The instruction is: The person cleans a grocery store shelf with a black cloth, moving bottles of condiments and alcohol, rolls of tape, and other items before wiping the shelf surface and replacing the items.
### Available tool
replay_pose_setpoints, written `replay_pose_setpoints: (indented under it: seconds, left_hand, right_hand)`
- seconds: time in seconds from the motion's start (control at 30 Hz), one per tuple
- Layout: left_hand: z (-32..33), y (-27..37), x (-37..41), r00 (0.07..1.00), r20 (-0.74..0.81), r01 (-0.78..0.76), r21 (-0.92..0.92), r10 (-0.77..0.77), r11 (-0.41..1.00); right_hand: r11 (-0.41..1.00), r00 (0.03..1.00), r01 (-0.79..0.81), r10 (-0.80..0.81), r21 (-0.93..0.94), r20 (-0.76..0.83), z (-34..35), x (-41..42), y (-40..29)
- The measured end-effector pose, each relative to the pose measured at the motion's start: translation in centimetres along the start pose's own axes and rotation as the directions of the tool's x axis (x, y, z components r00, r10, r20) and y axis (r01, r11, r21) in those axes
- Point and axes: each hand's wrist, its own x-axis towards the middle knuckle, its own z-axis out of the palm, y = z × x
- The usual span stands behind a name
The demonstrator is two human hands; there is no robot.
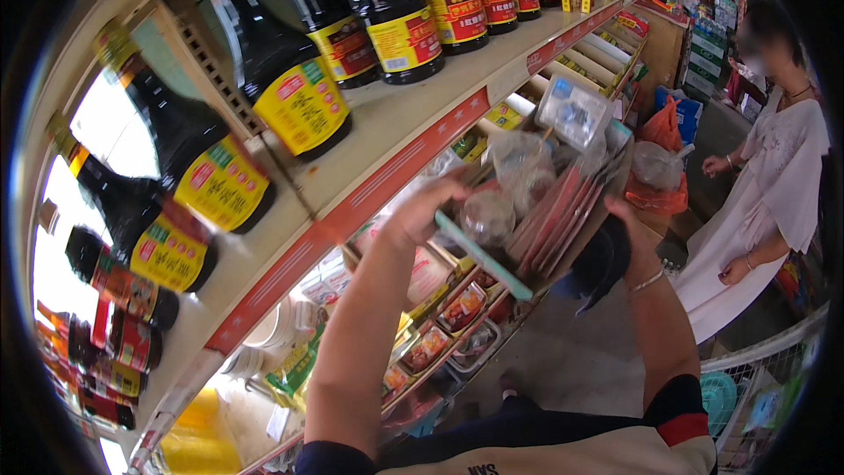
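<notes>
Both my hands are on an open box [484, 257] with a pale green edge, tilted in front of the shelves. My left hand [428, 208] grips its left side. At the right side, my right hand [632, 241] presses against the box, with a dark blue item [597, 257], perhaps a cap, under the palm. Inside the box lie clear plastic bags [521, 161], a round plastic-wrapped item [486, 218] and a row of flat reddish packets [550, 211]. A clear plastic case [573, 112] rests on top at the far end. The box's bottom is hidden.
Dark sauce bottles [303, 105] line the upper shelf [376, 112] on my left. Below are packaged foods [428, 343] in trays. A person [758, 211] in a pale dress stands at right, near red and clear bags [659, 165]. A white wire rack [758, 369] borders the lower right.
</notes>
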Motion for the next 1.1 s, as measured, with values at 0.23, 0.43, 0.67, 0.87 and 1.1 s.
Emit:
replay_pose_setpoints:
  seconds: [0.23,0.43,0.67,0.87,1.1]
  left_hand:
    - [-4.1,4.2,12.0,0.848,-0.367,-0.019,0.700,0.382,0.714]
    - [-6.9,2.5,17.9,0.803,-0.476,0.362,0.867,0.358,0.342]
    - [-7.4,1.4,20.2,0.821,-0.494,0.463,0.870,0.288,0.173]
    - [-7.3,1.3,20.9,0.824,-0.500,0.483,0.866,0.267,0.129]
    - [-7.0,1.3,21.7,0.830,-0.493,0.482,0.869,0.259,0.109]
  right_hand:
    - [0.992,0.981,-0.066,0.045,-0.110,-0.189,-1.2,9.9,-6.2]
    - [0.912,0.987,-0.132,0.086,-0.389,-0.133,-6.0,19.6,-5.8]
    - [0.755,0.991,-0.084,-0.006,-0.650,-0.135,-9.4,25.2,-3.0]
    - [0.501,0.981,-0.172,0.013,-0.848,-0.191,-9.9,26.1,-3.3]
    - [0.682,0.990,-0.136,0.063,-0.718,-0.128,-11.5,25.7,-3.0]
